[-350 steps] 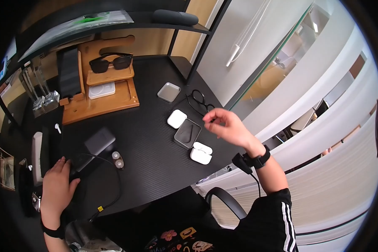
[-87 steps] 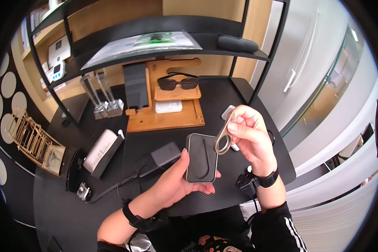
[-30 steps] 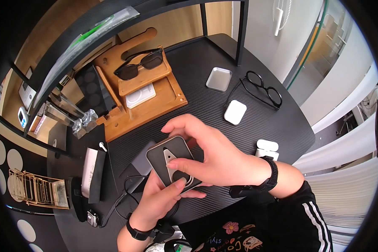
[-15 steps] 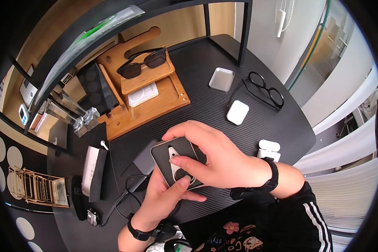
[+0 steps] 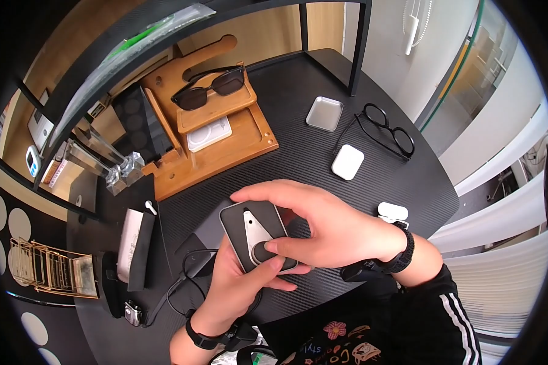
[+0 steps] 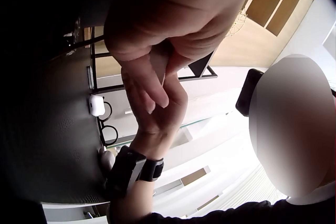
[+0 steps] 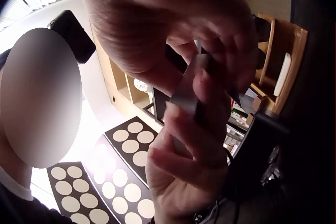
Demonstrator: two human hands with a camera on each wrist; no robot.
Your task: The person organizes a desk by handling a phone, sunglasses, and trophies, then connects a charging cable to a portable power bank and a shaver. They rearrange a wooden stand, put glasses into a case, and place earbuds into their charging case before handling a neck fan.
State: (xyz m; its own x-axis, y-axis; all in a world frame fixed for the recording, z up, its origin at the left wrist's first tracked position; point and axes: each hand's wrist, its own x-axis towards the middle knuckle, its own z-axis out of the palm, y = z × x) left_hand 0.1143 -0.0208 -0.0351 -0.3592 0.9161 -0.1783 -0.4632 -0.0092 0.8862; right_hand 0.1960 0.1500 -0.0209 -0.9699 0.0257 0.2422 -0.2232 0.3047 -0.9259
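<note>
A small rounded metal tin (image 5: pixel 230 214) with dark foam inside is held over the desk. In the foam lies a flat silver teardrop-shaped metal piece (image 5: pixel 254 232), with a small hole at its narrow end and a ring at its wide end. My left hand (image 5: pixel 234 285) grips the tin from below, its thumb over the lower rim beside the ring. My right hand (image 5: pixel 332 222) holds the tin's right side, with the thumb on the ring and the fingers behind. The wrist views show the tin's edge (image 7: pixel 185 98) between both hands.
A shallow silver lid (image 5: pixel 324 114), a white earbud case (image 5: pixel 347 162), black round glasses (image 5: pixel 388 129) and an open white case (image 5: pixel 393 212) lie to the right. Behind stands a wooden stand (image 5: pixel 216 161) with sunglasses (image 5: pixel 208 88). At left are a charger cable (image 5: pixel 173 298) and a glasses case (image 5: pixel 134 249).
The tin was on the desk at first; later my right hand held the metal piece above it. The piece now sits in the foam, and my right thumb has slid down to the ring.
</note>
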